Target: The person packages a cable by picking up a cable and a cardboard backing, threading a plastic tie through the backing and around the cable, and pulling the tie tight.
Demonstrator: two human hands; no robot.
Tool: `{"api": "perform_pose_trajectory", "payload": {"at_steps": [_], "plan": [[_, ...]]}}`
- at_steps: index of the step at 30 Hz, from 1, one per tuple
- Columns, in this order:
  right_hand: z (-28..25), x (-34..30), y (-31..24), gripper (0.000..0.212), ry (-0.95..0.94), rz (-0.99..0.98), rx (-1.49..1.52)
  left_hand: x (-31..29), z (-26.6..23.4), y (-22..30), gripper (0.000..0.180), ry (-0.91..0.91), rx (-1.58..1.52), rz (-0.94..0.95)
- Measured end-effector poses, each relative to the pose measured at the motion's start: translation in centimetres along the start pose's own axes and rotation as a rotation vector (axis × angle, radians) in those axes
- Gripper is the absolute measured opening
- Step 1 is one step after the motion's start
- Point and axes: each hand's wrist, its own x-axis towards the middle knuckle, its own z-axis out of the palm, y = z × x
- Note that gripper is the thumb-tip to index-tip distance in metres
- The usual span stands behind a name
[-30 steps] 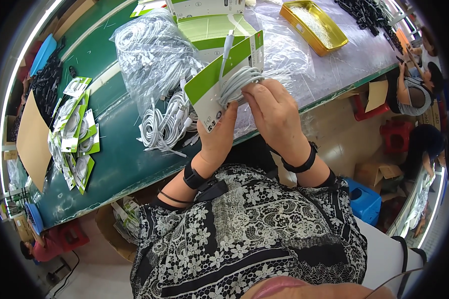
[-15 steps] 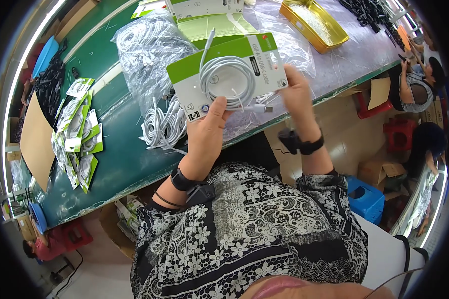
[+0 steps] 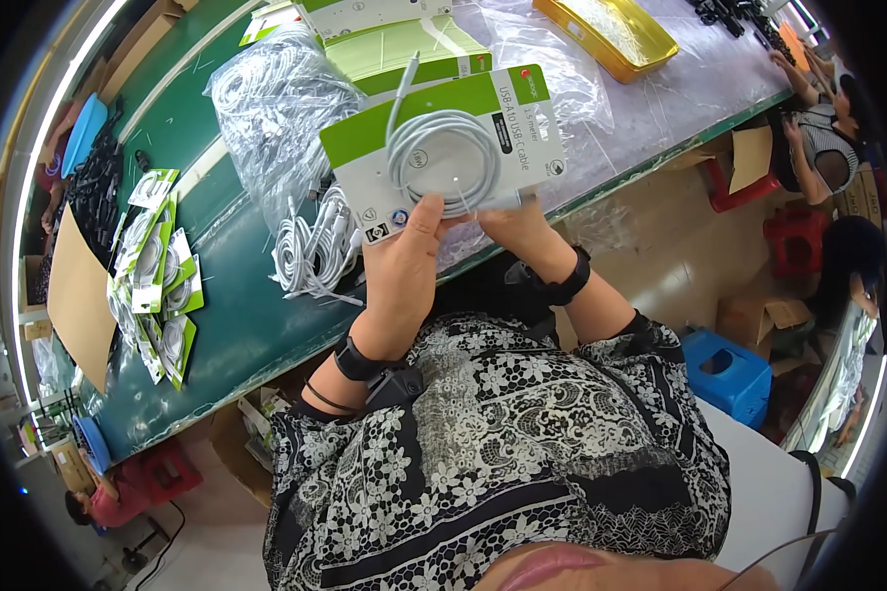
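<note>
A green-and-white backing card [image 3: 350, 148] with a coiled white USB cable [image 3: 443, 120] on it is held up over the table's near edge. My left hand [image 3: 402, 261] grips the card's lower edge, thumb in front against the coil and fingers behind. One plug of the cable sticks up past the card's top edge. My right hand [image 3: 517, 229] is at the lower right edge, its fingers closed around the other plug end [image 3: 511, 201]; the card partly hides them. A white tie end pokes out of the coil near my left thumb.
Left of the card lie loose coiled cables [image 3: 310, 251], a plastic bag of cables [image 3: 276, 98] and a pile of carded cables [image 3: 158, 266]. Behind it are stacked backing cards [image 3: 404, 54] and a yellow tray [image 3: 650, 64] of white ties. Co-workers sit at the right.
My right hand has moved left and down from the card's right edge to the plug end below the coil. My left hand still holds the card.
</note>
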Motion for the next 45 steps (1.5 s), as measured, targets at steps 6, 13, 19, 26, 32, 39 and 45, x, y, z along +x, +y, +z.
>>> {"api": "perform_pose_trajectory", "payload": {"at_steps": [6, 13, 19, 26, 32, 39, 45], "plan": [[-1.4, -0.4, -1.5, 0.017, -0.324, 0.535, 0.079, 0.7, -0.4, 0.6, 0.029, -0.068, 0.068, 0.062], [-7.3, 2.0, -7.8, 0.017, 0.019, -0.384, -0.385, 1.7, -2.4, 0.6, 0.03, -0.071, 0.044, -0.159], [-6.4, 3.2, -6.4, 0.02, -0.116, -0.368, -0.319, 1.2, -2.0, 0.6, 0.031, -0.121, 0.019, -0.187], [-7.4, 5.1, -6.4, 0.016, -0.313, -0.482, -0.405, 1.1, -2.8, 0.6, 0.03, -0.118, 0.093, -0.229], [-6.8, 4.9, -5.8, 0.015, -0.4, -0.469, -0.319, 1.0, -2.9, 0.2, 0.029, -0.141, 0.111, -0.221], [-6.4, 4.9, -5.2, 0.013, -0.415, -0.442, -0.26, 1.0, -3.2, 0.1, 0.026, -0.177, 0.184, -0.191], [-6.1, 4.5, -5.7, 0.013, -0.456, -0.321, -0.202, 0.9, -3.5, -0.8, 0.025, -0.152, 0.31, -0.081]]}}
